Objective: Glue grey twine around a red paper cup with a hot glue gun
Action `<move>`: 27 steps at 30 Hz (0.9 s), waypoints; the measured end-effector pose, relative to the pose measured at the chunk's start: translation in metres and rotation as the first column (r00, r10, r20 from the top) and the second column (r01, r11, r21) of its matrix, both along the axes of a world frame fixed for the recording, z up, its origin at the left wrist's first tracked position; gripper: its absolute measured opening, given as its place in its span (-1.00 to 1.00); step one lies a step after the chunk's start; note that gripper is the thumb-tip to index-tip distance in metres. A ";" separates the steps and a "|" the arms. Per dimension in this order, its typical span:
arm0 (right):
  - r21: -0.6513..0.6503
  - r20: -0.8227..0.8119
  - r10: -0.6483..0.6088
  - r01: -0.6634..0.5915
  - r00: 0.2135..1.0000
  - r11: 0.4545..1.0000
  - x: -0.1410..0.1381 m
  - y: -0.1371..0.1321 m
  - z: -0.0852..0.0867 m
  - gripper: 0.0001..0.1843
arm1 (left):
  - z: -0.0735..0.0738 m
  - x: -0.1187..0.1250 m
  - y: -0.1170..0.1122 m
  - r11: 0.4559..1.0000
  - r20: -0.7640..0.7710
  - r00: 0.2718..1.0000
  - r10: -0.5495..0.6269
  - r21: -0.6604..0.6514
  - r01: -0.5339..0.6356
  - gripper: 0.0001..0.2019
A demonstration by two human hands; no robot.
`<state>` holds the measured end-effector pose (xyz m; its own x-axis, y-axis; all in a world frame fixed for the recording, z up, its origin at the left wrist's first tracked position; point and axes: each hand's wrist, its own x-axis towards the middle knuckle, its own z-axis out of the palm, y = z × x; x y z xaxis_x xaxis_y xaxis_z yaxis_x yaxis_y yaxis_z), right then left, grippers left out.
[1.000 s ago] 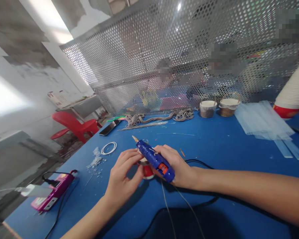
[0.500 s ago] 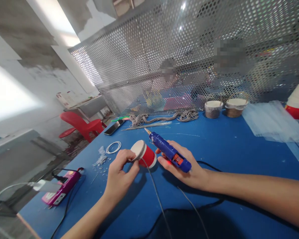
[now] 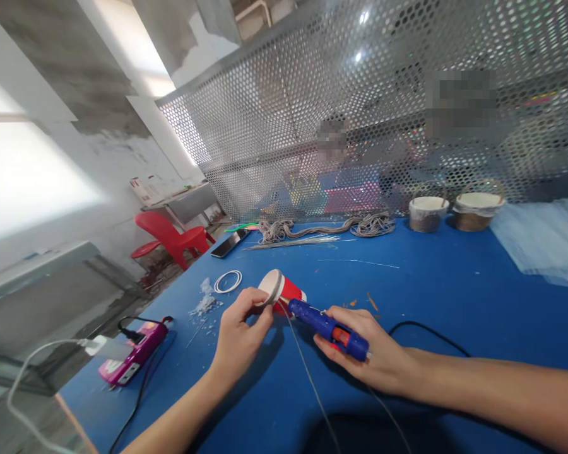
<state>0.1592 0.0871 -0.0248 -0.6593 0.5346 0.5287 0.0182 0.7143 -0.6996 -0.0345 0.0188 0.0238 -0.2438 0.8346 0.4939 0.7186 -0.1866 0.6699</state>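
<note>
A red and white paper cup [image 3: 291, 292] lies tilted on its side, its white end facing left. My left hand [image 3: 244, 321] is closed on that end, thumb and fingers pinching the grey cord [image 3: 307, 366] that runs round it. From there the cord trails down toward the front edge. In my right hand [image 3: 364, 343] is a blue hot glue gun [image 3: 319, 321], gripped with the fingers wrapped round it. Its nozzle points left and is at the cord beside the cup's side; whether it touches cannot be seen clearly.
Bundles of grey cord [image 3: 372, 224] and a phone [image 3: 230, 243] lie at the back. Two small baskets [image 3: 426, 214] stand by the perforated metal screen [image 3: 274, 126]. A purple power strip [image 3: 135, 353] sits left, near a white ring [image 3: 228, 282] and glue scraps [image 3: 205, 306]. People are behind the screen.
The glue gun has come down, its nozzle now at the cord by the cup instead of above it. My left hand still holds the cup. The view has shifted left.
</note>
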 end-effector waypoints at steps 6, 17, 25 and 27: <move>-0.023 0.045 0.010 -0.009 0.999 1.000 -0.002 0.001 -0.002 -0.89 | 0.000 0.003 0.000 0.999 0.052 0.999 -0.016 -0.037 0.018 -0.88; 0.007 0.077 -0.057 0.057 0.995 0.998 -0.005 0.003 -0.004 -0.86 | 0.003 0.006 0.000 0.999 0.055 0.998 -0.018 -0.045 0.020 -0.87; 0.015 0.085 -0.057 0.056 0.995 0.998 -0.004 0.002 -0.002 -0.83 | 0.003 0.004 0.000 0.999 0.038 0.999 -0.008 -0.047 0.010 -0.85; 0.024 0.085 -0.088 0.086 0.992 0.996 -0.004 0.003 -0.002 -0.82 | 0.003 0.004 0.000 0.999 0.029 1.000 -0.011 -0.040 0.013 -0.85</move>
